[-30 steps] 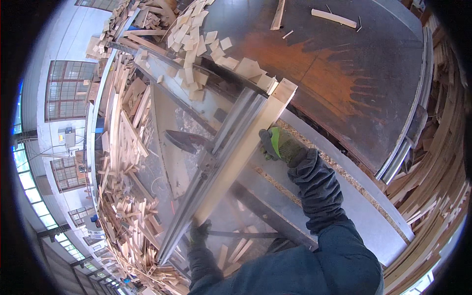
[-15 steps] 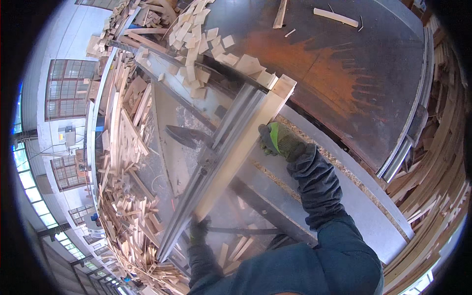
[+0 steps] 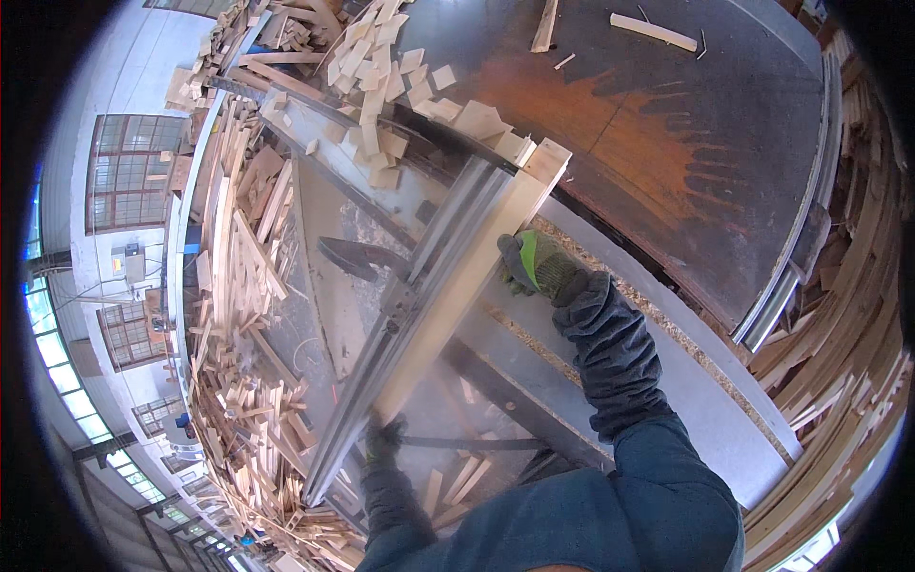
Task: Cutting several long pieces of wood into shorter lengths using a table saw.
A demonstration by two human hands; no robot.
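A long pale wooden board (image 3: 453, 276) lies slantwise along a grey metal rail (image 3: 419, 276), its far end reaching the dark table. My right hand (image 3: 536, 263), in a grey-green glove, rests against the board's right side near that end with its fingers curled at the edge. At the near end, my left hand (image 3: 384, 440), also gloved, grips the board; its fingers are dark and partly hidden. A dark curved metal piece (image 3: 360, 257) sticks out to the left of the rail.
Small wooden offcuts (image 3: 376, 95) are heaped beyond the rail. A rust-stained dark table (image 3: 667, 105) spans the far right. Long strips of scrap wood pile up at left (image 3: 253, 419) and right (image 3: 848, 381). Sawdust lines slots in the grey machine surface (image 3: 686, 391).
The board and both my hands have shifted very slightly toward the far end. My hold looks the same, and the offcuts and table stay as they were.
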